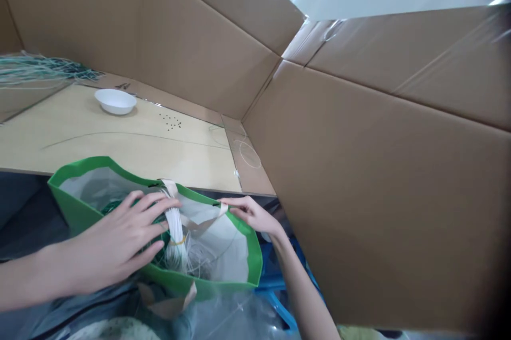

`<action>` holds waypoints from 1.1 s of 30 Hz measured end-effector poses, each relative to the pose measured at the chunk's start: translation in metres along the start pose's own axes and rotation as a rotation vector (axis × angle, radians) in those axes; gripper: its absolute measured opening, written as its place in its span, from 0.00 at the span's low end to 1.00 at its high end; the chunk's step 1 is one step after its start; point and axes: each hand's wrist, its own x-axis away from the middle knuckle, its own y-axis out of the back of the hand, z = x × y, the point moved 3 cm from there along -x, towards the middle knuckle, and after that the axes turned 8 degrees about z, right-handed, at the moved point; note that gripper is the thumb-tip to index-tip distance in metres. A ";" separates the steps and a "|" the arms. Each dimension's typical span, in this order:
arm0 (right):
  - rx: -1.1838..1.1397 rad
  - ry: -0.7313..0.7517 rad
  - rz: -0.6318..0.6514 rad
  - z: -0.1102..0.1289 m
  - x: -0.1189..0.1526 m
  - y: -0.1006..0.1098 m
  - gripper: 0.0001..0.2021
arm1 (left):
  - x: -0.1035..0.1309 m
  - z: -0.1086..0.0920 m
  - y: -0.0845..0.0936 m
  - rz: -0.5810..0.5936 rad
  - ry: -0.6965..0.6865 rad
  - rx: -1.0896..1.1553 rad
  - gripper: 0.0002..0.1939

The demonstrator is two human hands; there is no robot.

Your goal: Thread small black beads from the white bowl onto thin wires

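A green bag [255, 260] with a pale lining stands open in front of the table's near edge. Inside it lie a bundle of white strands [174, 228] tied with a yellow band, green strands and loose clear strands. My left hand [131, 228] reaches over the bag's opening, fingers spread, fingertips at the white bundle; whether it grips the bundle is unclear. At the bag's far right rim, my right hand [249, 212] pinches the green edge beside a beige handle [207, 223].
On the pale table [191, 167] are a white bowl [115, 101], several tiny dark pieces [171, 123] and a long thin strand. Green and white strands [43, 70] lie at the far left. Cardboard walls [379, 180] enclose the back and right. Blue plastic [275, 281] shows below right.
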 end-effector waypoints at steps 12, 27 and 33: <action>0.032 0.051 -0.053 0.029 -0.011 0.066 0.15 | -0.004 0.012 0.043 0.010 -0.013 -0.051 0.12; 0.114 0.189 0.139 0.028 -0.114 0.041 0.10 | 0.032 0.070 0.043 0.091 0.134 -0.210 0.20; 0.199 0.147 0.149 0.023 -0.132 0.034 0.10 | 0.029 0.070 0.022 0.092 0.139 -0.165 0.17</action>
